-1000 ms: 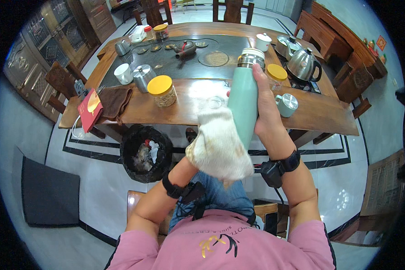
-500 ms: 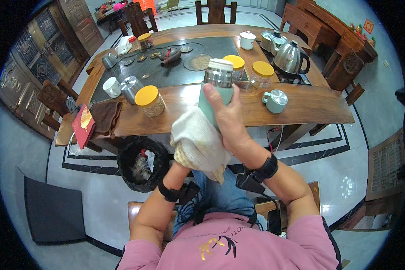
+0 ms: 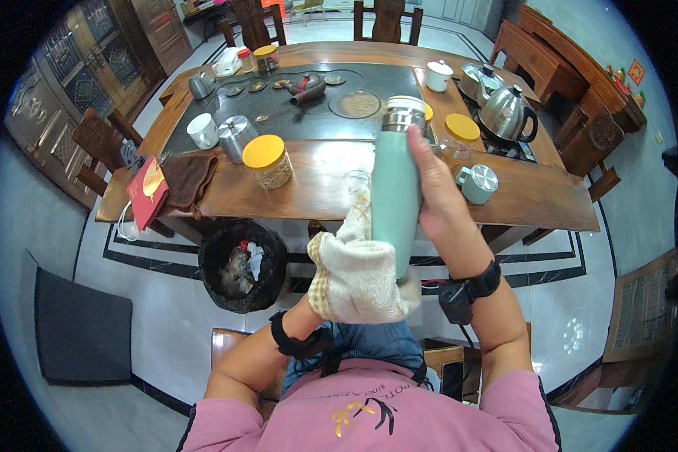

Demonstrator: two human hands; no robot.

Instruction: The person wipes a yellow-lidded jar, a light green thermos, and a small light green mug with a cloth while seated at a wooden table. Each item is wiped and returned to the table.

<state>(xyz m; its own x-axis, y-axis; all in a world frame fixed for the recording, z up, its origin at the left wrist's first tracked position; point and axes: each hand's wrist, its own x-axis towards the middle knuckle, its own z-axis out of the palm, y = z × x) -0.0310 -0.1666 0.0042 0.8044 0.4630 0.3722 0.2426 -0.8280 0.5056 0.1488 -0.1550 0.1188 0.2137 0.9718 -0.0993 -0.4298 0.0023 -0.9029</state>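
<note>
A tall pale-green thermos bottle (image 3: 397, 188) with a steel neck and white lid stands nearly upright before me, over the table's near edge. My right hand (image 3: 438, 188) grips it from the right, thumb up along its side. A white cloth (image 3: 354, 279) with a yellowish checked edge covers my left hand (image 3: 306, 316), hiding its fingers. This hand holds the cloth against the bottle's lower left side and base. On the table to the right is a small pale-green lidded mug (image 3: 477, 184), apart from both hands.
The wooden table (image 3: 324, 197) bears a yellow-lidded jar (image 3: 268, 162), a steel canister (image 3: 237, 138), a white mug (image 3: 203, 132), a clay teapot (image 3: 306, 87) and a steel kettle (image 3: 507, 114). A black-lined bin (image 3: 211, 290) stands below left. A brown towel (image 3: 190, 179) hangs over the edge.
The bottle has moved right and become more upright. The cloth has shifted from its left side down toward its base, leaving more of the green body showing.
</note>
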